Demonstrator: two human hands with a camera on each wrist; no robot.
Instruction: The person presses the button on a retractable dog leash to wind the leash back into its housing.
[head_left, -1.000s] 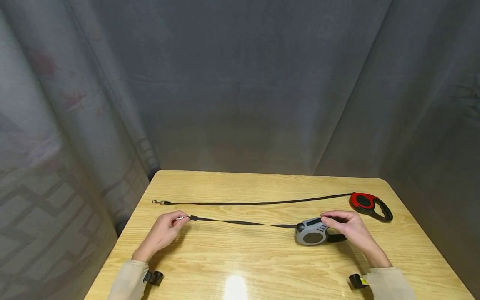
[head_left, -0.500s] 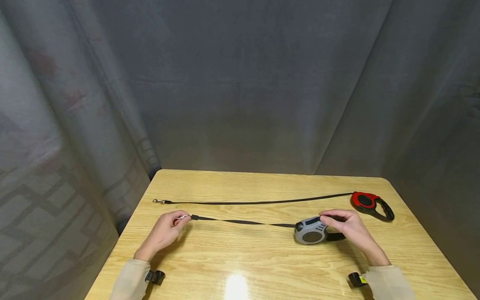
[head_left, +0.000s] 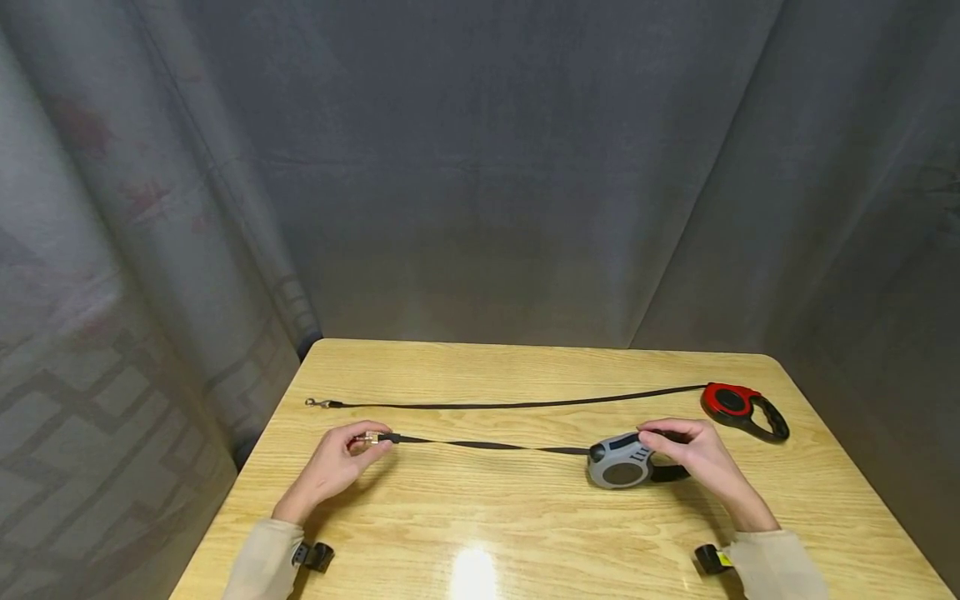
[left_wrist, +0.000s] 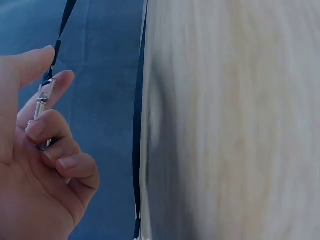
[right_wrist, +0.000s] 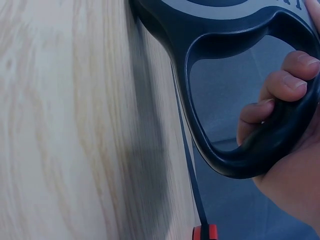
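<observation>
In the head view my left hand (head_left: 330, 467) is at the left, over the table. Its fingers curl round a metal snap hook (left_wrist: 42, 102), seen in the left wrist view, while the thumb touches the end of the black strap. That strap (head_left: 487, 445) stretches, slightly twisted, across to a grey retractable dog leash (head_left: 621, 463). My right hand (head_left: 702, 461) grips the leash's black handle (right_wrist: 280, 142), fingers wrapped through the loop in the right wrist view. The grey case is held tilted just over the tabletop.
Farther back lies a red retractable leash (head_left: 727, 402), its black strap (head_left: 517, 407) drawn out leftward to a metal clip (head_left: 318, 403). The wooden table (head_left: 420, 517) has grey curtains (head_left: 480, 208) behind and beside it.
My left thumb and forefinger have shifted right along the hook toward the strap end, and more of the metal shows between them. The right hand and grey leash have barely moved.
</observation>
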